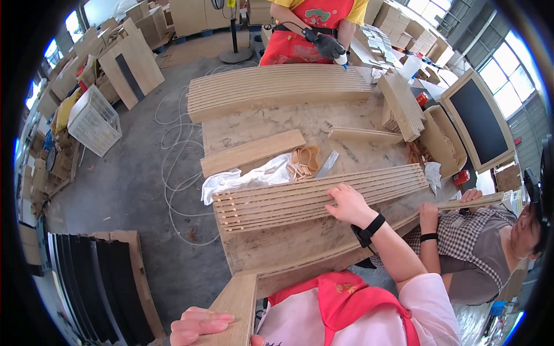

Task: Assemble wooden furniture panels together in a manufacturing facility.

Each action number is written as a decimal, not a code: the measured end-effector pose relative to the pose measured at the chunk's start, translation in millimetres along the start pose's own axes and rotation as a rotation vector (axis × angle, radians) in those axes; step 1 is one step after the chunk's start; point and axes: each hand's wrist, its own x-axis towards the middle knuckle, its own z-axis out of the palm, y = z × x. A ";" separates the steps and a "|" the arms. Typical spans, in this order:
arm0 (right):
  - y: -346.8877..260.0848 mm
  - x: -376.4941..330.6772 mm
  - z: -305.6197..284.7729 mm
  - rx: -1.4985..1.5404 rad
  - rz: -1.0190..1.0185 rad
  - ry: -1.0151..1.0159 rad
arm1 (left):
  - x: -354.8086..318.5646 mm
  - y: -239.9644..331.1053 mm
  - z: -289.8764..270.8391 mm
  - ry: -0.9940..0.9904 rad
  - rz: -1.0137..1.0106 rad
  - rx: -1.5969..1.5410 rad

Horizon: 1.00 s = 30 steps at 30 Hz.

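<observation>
My left hand [202, 327] is wrapped round a long pale wooden board [239, 300] at the lower left, with the thumb partly out of view. My right hand [348, 205] rests on a row of narrow wooden boards [277, 202] packed side by side. Its fingers are bent, with a gap between thumb and forefinger, and nothing shows in it. Small wooden dowels [229, 210] stick up near the left end of this row. Behind it lie loose dowels [300, 171], tan rubber bands [306, 155] and a white cloth [248, 180].
Across the worktable [248, 124], a person in a red apron holds a bottle with a blue tip [343, 60] over another board row [277, 83]. At right, another person [479, 248] grips a long board. A board stack [402, 106] and carton [444, 141] stand at the right.
</observation>
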 end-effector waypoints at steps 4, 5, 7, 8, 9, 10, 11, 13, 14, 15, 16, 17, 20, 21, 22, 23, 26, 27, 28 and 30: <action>-6.9 -13.9 7.9 -0.017 -0.062 0.022 | -1.0 -2.8 -3.8 -0.019 0.027 -0.018; -11.5 -23.2 10.0 -0.053 -0.084 0.068 | 0.0 -2.0 -3.1 -0.025 0.016 -0.005; -17.7 -40.8 17.2 -0.085 -0.106 0.114 | 1.7 -2.3 -0.7 -0.035 0.006 0.008; -19.7 -50.7 21.1 -0.150 -0.109 0.116 | 2.3 -3.0 1.3 -0.021 0.017 0.010; -20.4 -58.6 24.7 -0.214 -0.109 0.118 | 2.7 -3.7 3.0 -0.007 0.028 0.011; -19.0 -63.9 28.0 -0.169 -0.092 0.065 | 2.0 -4.9 4.7 -0.014 0.029 0.006; -17.6 -66.7 32.6 -0.165 -0.084 0.069 | 1.2 -5.8 6.4 0.029 0.030 0.013; -10.4 -69.7 46.1 -0.241 -0.133 0.122 | -0.2 -6.6 9.8 0.061 0.032 0.000; -6.8 -68.8 53.3 -0.271 -0.149 0.132 | -0.8 -5.3 9.9 0.078 0.010 0.039; -4.9 -70.2 57.7 -0.269 -0.130 0.138 | -0.5 -3.8 10.8 0.094 -0.010 0.079; -5.2 -69.7 61.6 -0.289 -0.135 0.146 | 1.1 -1.7 12.9 0.104 -0.023 0.133; -5.9 -69.5 64.1 -0.309 -0.140 0.155 | 0.7 -1.8 14.2 0.094 -0.019 0.122; -5.7 -70.5 66.1 -0.281 -0.125 0.170 | -0.6 2.1 15.3 0.102 -0.023 0.207; -5.1 -70.7 67.5 -0.281 -0.126 0.182 | -0.3 2.4 13.5 0.090 -0.034 0.203; -4.4 -71.3 69.5 -0.276 -0.117 0.190 | -0.1 3.0 12.0 0.077 -0.045 0.200; -3.8 -72.1 71.6 -0.269 -0.118 0.201 | -0.6 4.0 11.1 0.069 -0.039 0.193; -4.5 -73.4 72.9 -0.264 -0.115 0.225 | 0.1 6.7 11.5 0.059 -0.038 0.169; -5.0 -73.8 73.3 -0.272 -0.113 0.227 | 0.1 9.3 15.5 0.090 -0.063 0.189; -5.7 -74.3 73.3 -0.265 -0.111 0.233 | 0.3 11.2 18.2 0.122 -0.087 0.209; -6.7 -75.5 72.8 -0.237 -0.111 0.233 | 0.1 12.2 19.7 0.127 -0.084 0.210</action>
